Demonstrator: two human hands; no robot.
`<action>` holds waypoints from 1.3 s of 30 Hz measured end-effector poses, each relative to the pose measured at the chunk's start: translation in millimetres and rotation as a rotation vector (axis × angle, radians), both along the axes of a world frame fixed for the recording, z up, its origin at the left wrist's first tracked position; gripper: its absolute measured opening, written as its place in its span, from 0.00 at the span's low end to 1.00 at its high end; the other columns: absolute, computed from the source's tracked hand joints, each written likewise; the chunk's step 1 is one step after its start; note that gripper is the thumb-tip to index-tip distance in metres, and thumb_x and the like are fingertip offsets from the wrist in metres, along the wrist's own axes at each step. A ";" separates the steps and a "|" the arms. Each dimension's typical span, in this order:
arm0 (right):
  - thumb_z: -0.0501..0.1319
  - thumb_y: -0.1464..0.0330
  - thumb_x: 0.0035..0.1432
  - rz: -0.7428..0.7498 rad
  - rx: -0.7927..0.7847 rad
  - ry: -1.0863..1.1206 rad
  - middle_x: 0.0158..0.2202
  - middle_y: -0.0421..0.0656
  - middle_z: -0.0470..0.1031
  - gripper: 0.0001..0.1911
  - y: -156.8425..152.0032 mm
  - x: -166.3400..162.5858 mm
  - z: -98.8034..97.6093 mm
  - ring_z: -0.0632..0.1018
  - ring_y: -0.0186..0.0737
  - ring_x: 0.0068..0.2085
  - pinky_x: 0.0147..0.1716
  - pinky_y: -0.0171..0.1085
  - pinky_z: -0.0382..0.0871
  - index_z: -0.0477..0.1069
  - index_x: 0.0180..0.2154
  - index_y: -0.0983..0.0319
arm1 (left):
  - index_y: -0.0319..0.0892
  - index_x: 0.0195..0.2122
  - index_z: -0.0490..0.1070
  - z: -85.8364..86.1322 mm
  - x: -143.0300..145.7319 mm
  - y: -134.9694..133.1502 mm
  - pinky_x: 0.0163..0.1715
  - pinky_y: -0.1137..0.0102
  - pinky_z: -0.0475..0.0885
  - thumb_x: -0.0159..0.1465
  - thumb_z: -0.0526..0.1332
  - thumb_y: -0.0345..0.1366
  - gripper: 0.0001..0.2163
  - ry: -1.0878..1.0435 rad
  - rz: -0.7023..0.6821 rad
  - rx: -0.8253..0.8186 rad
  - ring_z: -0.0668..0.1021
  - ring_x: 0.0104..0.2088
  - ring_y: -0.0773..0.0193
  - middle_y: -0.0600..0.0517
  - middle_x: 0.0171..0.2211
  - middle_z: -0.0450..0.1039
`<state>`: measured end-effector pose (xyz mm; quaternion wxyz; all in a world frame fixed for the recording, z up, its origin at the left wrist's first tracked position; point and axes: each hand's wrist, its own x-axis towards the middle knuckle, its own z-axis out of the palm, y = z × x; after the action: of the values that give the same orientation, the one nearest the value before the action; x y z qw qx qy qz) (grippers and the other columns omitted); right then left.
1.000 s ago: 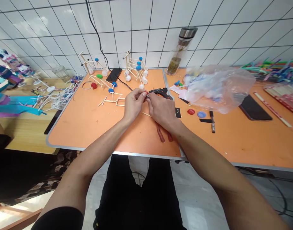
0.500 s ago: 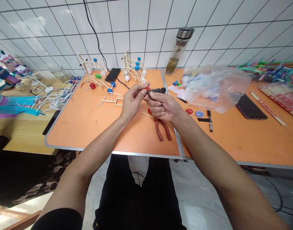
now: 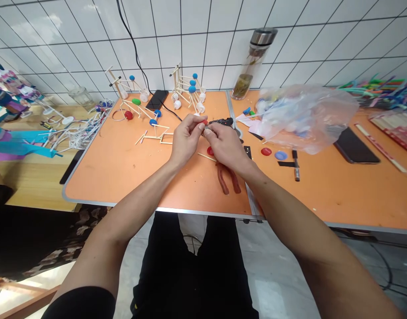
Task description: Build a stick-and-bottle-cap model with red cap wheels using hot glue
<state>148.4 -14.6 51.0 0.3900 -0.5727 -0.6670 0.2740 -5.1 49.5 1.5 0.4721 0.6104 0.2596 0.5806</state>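
Observation:
My left hand (image 3: pixel 187 138) pinches a small red piece (image 3: pixel 204 122) between thumb and fingertips over the orange table (image 3: pixel 150 177). Thumb and fingers of my right hand (image 3: pixel 225 142) are closed right beside that piece; whatever they hold is mostly hidden. Under my right hand lie pliers with red-brown handles (image 3: pixel 222 179), their jaws covered. A thin wooden stick (image 3: pixel 206 157) and a red disc (image 3: pixel 210 150) rest by its fingers. Just beyond is a black tool (image 3: pixel 225 121), partly hidden.
Stick models with coloured balls (image 3: pixel 136 101) stand at the back left, near a phone (image 3: pixel 157 100). A glass bottle (image 3: pixel 245 79) is against the tiles. To the right are a plastic bag (image 3: pixel 310 117), a second phone (image 3: pixel 354 146), red and blue discs (image 3: pixel 281 155) and a marker-like rod (image 3: pixel 296 170).
My right hand has turned over, so its back now faces up and its curled fingers are hidden. The left hand keeps its pinch on the red piece. The view has shifted slightly.

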 end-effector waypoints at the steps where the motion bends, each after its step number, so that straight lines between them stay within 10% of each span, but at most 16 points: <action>1: 0.59 0.54 0.74 0.094 -0.110 0.195 0.27 0.39 0.67 0.14 1.2 3.1 1.9 0.64 0.39 0.26 0.27 0.37 0.58 0.71 0.39 0.57 | 0.47 0.48 0.81 1.3 -0.6 -0.4 0.58 0.56 0.82 0.70 0.74 0.56 0.18 -0.007 -0.019 -0.002 0.88 0.53 0.54 0.46 0.48 0.87; 5: 0.62 0.53 0.69 0.262 -0.363 0.557 0.24 0.30 0.52 0.13 5.9 10.0 2.0 0.50 0.34 0.21 0.22 0.35 0.48 0.70 0.40 0.56 | 0.47 0.48 0.81 6.1 -2.2 -0.8 0.55 0.58 0.83 0.68 0.76 0.58 0.20 -0.027 -0.052 -0.010 0.88 0.50 0.55 0.46 0.48 0.88; 11: 0.56 0.59 0.76 -0.029 0.185 -0.111 0.39 0.49 0.82 0.16 8.1 0.1 -13.1 0.79 0.49 0.41 0.40 0.42 0.65 0.75 0.39 0.59 | 0.45 0.44 0.81 10.2 -0.8 -3.5 0.54 0.64 0.83 0.68 0.77 0.48 0.14 -0.031 0.014 -0.106 0.88 0.51 0.58 0.46 0.51 0.89; 18: 0.55 0.60 0.78 -0.104 0.031 -0.470 0.48 0.56 0.87 0.20 0.0 -4.9 -3.8 0.83 0.60 0.47 0.41 0.44 0.65 0.78 0.57 0.63 | 0.44 0.40 0.78 22.1 -0.5 -8.2 0.56 0.66 0.84 0.72 0.73 0.34 0.05 -0.137 0.030 -0.398 0.90 0.49 0.61 0.48 0.46 0.91; 34: 0.58 0.56 0.75 -0.200 0.273 -0.201 0.38 0.44 0.81 0.15 7.4 10.2 -9.2 0.78 0.47 0.38 0.39 0.42 0.67 0.77 0.48 0.59 | 0.33 0.58 0.80 47.5 -5.9 -8.0 0.64 0.65 0.84 0.80 0.58 0.27 0.12 -0.510 -0.109 -0.858 0.87 0.64 0.51 0.38 0.54 0.89; 39: 0.55 0.56 0.79 -0.129 0.335 -0.313 0.41 0.46 0.85 0.21 1.5 9.8 -11.7 0.81 0.49 0.41 0.42 0.42 0.68 0.79 0.59 0.59 | 0.33 0.60 0.81 49.9 -4.7 -9.3 0.66 0.67 0.82 0.80 0.58 0.25 0.14 -0.561 -0.069 -0.898 0.85 0.67 0.52 0.40 0.54 0.89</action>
<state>158.2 -13.0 39.3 0.3880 -0.5769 -0.7175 0.0418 -9.8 40.2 51.3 0.7572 0.1775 0.3262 0.5373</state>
